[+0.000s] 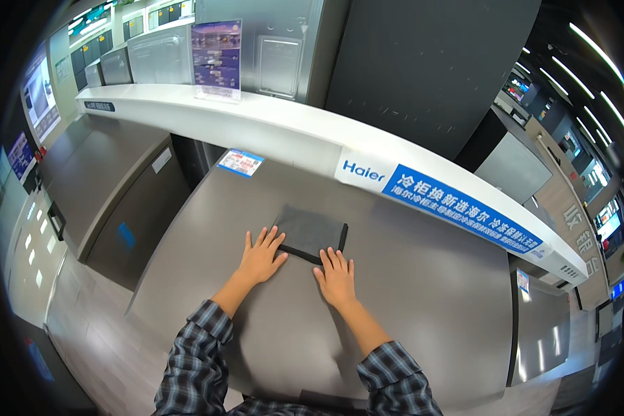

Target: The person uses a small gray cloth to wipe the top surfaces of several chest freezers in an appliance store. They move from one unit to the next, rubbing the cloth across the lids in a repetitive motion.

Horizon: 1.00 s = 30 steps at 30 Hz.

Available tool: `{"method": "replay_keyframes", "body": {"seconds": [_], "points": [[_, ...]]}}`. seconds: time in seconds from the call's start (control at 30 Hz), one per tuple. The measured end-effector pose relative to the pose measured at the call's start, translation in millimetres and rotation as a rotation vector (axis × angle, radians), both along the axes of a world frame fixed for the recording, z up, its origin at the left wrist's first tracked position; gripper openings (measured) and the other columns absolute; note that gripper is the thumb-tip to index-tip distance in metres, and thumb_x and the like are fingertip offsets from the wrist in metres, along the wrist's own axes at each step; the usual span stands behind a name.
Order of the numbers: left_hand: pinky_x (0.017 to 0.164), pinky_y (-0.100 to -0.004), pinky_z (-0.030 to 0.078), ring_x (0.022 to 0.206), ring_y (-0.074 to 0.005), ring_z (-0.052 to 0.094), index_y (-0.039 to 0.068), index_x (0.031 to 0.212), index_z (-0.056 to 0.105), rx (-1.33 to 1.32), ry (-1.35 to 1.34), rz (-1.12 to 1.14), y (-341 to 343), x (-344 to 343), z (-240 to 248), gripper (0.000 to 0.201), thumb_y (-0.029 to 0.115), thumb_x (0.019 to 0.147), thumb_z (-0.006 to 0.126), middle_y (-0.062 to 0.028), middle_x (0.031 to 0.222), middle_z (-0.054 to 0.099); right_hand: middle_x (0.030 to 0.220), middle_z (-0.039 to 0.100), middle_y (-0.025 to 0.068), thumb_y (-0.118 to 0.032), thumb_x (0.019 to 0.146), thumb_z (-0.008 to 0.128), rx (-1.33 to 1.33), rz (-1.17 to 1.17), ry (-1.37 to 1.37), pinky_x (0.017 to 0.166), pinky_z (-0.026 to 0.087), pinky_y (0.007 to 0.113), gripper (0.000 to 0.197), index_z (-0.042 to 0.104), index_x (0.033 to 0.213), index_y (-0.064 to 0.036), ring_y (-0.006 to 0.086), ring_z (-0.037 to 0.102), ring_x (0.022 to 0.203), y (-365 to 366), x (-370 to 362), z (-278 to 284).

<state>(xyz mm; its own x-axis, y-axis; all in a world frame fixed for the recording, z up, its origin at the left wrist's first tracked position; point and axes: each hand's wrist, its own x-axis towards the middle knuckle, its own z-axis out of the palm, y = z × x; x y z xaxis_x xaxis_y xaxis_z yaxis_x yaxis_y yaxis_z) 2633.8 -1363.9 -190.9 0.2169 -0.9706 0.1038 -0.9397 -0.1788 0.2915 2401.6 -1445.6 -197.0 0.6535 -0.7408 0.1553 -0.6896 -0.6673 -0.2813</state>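
A dark grey, flat square with black edges (310, 229), which looks like a folded cloth, lies on the brown-grey lid (423, 298) of a chest freezer. At its near left corner, my left hand (260, 258) rests with fingers spread, the fingertips at the edge. My right hand (337, 279) is at the near right corner, its fingers stretched out toward the edge. Both palms face down and neither hand grips anything. Checked sleeves are rolled back on both forearms.
Behind the lid runs a raised white display rail (291, 114) bearing a purple sign in a clear stand (217, 59). A price card (240, 162) lies at the lid's far left. Other chest freezers stand at left (111, 166) and right (544, 326).
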Motion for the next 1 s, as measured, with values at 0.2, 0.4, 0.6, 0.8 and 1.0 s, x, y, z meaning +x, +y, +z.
{"method": "replay_keyframes", "body": {"seconds": [0.2, 0.4, 0.6, 0.8, 1.0], "points": [[0.118, -0.0647, 0.010, 0.150, -0.0328, 0.025, 0.013, 0.152, 0.040, -0.035, 0.008, -0.013, 120.9, -32.6, 5.2, 0.064, 0.046, 0.098, 0.053, -0.0119, 0.161, 0.030, 0.154, 0.040, 0.0146, -0.042, 0.099, 0.053, -0.044, 0.071, 0.027, 0.116, 0.022, 0.062, 0.061, 0.043, 0.149, -0.0090, 0.0341, 0.035, 0.143, 109.6, -30.9, 7.3], [0.115, -0.0693, 0.011, 0.147, -0.0351, 0.029, 0.011, 0.149, 0.044, -0.060, 0.043, -0.001, 224.5, -71.9, 4.1, 0.067, 0.044, 0.093, 0.059, -0.0136, 0.159, 0.034, 0.153, 0.040, 0.0184, -0.046, 0.094, 0.059, -0.006, 0.123, 0.103, 0.113, 0.027, 0.061, 0.069, 0.042, 0.149, -0.0063, 0.0391, 0.037, 0.140, 213.4, -67.6, 25.8], [0.114, -0.0708, 0.009, 0.149, -0.0367, 0.025, 0.010, 0.148, 0.045, -0.048, 0.088, 0.001, 311.1, -99.4, 0.2, 0.066, 0.042, 0.092, 0.061, -0.0138, 0.160, 0.032, 0.151, 0.039, 0.0214, -0.049, 0.093, 0.060, 0.058, 0.152, 0.179, 0.114, 0.028, 0.060, 0.074, 0.040, 0.149, -0.0035, 0.0418, 0.036, 0.139, 303.9, -93.2, 37.0], [0.115, -0.0700, 0.008, 0.149, -0.0384, 0.022, 0.010, 0.149, 0.044, -0.054, 0.118, -0.018, 348.2, -100.4, -3.8, 0.064, 0.038, 0.094, 0.060, -0.0143, 0.161, 0.030, 0.149, 0.043, 0.0189, -0.042, 0.087, 0.069, -0.021, 0.133, 0.152, 0.113, 0.031, 0.057, 0.074, 0.044, 0.146, -0.0048, 0.0394, 0.040, 0.137, 346.5, -102.8, 22.9], [0.117, -0.0666, 0.008, 0.150, -0.0380, 0.021, 0.011, 0.149, 0.044, -0.156, 0.099, -0.040, 356.3, -100.1, -16.2, 0.063, 0.032, 0.092, 0.063, -0.0136, 0.161, 0.029, 0.150, 0.044, 0.0165, -0.032, 0.085, 0.072, -0.151, 0.077, 0.075, 0.113, 0.033, 0.054, 0.069, 0.047, 0.145, -0.0086, 0.0368, 0.041, 0.137, 360.2, -101.4, -0.7]]}}
